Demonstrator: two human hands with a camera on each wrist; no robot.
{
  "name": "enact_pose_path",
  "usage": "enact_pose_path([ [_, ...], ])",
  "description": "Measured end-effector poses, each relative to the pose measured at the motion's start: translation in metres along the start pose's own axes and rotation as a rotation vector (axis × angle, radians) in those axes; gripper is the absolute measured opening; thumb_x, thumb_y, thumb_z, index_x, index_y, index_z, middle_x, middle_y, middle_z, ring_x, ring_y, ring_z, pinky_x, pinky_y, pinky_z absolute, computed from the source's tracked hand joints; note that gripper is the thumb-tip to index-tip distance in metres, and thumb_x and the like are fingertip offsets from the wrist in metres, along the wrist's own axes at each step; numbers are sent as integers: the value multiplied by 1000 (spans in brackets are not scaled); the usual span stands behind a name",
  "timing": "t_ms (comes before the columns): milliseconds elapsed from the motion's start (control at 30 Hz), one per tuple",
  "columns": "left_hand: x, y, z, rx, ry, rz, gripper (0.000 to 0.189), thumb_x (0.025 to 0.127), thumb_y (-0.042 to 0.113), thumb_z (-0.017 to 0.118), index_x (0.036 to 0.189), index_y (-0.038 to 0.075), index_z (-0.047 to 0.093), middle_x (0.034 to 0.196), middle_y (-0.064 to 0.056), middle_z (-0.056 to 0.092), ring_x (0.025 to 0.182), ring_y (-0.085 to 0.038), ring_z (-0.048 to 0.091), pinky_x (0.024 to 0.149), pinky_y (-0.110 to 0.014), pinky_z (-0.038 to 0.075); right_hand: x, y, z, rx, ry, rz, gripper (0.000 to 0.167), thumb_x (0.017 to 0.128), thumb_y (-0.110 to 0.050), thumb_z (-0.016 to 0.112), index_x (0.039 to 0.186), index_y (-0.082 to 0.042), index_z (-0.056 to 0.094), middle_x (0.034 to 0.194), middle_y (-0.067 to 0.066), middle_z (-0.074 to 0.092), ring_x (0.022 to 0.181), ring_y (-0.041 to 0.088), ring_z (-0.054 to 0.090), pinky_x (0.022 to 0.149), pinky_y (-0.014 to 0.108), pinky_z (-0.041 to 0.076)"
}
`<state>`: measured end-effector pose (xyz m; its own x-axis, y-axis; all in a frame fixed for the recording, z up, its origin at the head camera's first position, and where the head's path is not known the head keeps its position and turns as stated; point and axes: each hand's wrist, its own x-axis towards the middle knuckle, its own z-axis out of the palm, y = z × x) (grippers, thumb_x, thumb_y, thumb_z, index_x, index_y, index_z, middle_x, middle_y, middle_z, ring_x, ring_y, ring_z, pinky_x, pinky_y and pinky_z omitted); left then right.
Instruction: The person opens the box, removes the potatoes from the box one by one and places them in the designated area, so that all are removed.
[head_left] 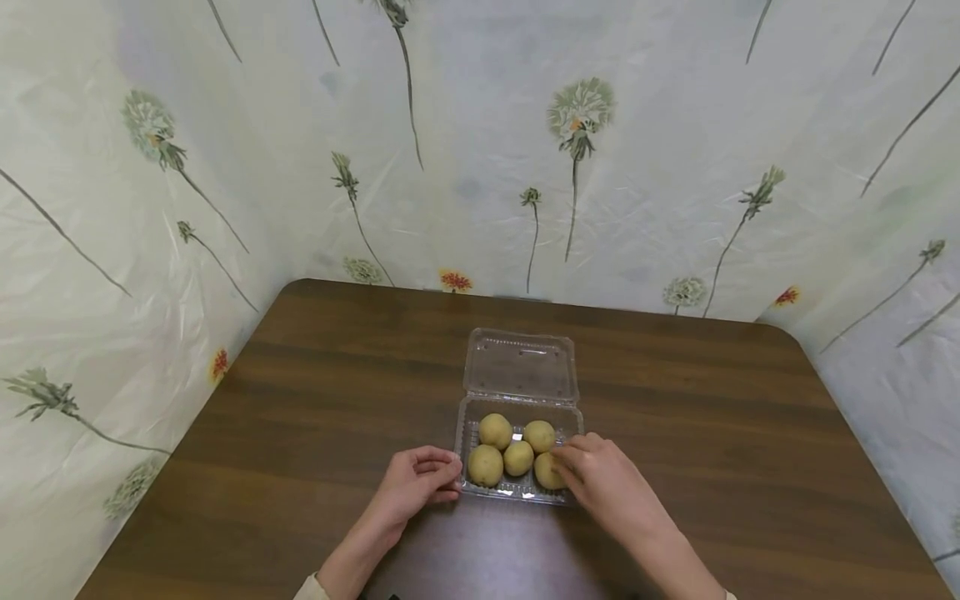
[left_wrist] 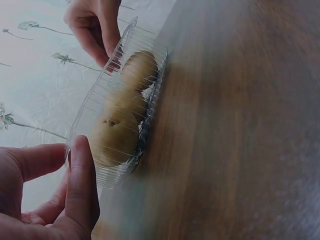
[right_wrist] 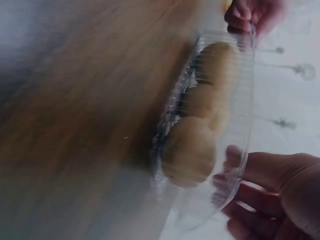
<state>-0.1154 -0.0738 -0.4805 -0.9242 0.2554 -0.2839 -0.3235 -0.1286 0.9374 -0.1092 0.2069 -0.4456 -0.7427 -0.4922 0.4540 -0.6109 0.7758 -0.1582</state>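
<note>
A clear plastic clamshell box (head_left: 517, 496) stands on the table with its lid (head_left: 521, 365) folded back behind it. Several round, yellowish-tan potatoes lie inside, among them a left front potato (head_left: 485, 466) and a middle potato (head_left: 518, 458). My left hand (head_left: 420, 479) pinches the box's left rim between thumb and fingers, as the left wrist view shows. My right hand (head_left: 600, 479) reaches over the right wall, its bent fingertips inside the box beside the right front potato (right_wrist: 190, 152). Blur and plastic hide whether those fingertips hold the potato.
The brown wooden table (head_left: 337, 400) extends around the box. Its far edge meets hanging pale sheeting (head_left: 480, 150) printed with dandelions, which also covers both sides.
</note>
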Motion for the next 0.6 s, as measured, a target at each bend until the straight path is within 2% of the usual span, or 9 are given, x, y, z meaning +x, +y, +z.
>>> enact_pose_path([
  [100,1,-1,0,-3,-3,3,28,91,8,70,108,-12,60,87,-12,66,76,-17,66,72,-30,60,3,-1,1,-6,-32,-4,21,74,-5,84,93,-5,74,88,0,68,80,19,62,70,37,55],
  [233,2,-3,0,-8,-8,6,28,92,8,69,109,-13,60,88,-12,66,75,-17,66,71,-31,60,5,-4,-2,13,-89,31,22,73,-2,84,93,-5,73,92,3,68,88,22,64,75,38,56],
  [367,2,-4,-1,-12,-6,6,28,92,8,70,109,-12,60,87,-11,66,75,-17,66,71,-30,60,9,-6,-4,16,-123,54,16,75,-3,82,83,-10,69,82,-3,63,79,19,63,64,36,56],
  [467,2,-3,-1,-12,-5,3,28,91,9,70,108,-11,61,87,-11,65,76,-17,66,71,-30,60,11,-5,-4,7,-150,76,17,78,-5,80,77,-15,66,73,-8,53,69,16,59,55,34,51],
  [600,2,-3,-1,-11,-7,7,27,92,9,70,108,-11,61,88,-11,65,76,-17,66,71,-29,60,13,-6,-3,4,-180,102,17,79,-5,77,76,-17,65,70,-10,48,67,16,57,52,33,48],
])
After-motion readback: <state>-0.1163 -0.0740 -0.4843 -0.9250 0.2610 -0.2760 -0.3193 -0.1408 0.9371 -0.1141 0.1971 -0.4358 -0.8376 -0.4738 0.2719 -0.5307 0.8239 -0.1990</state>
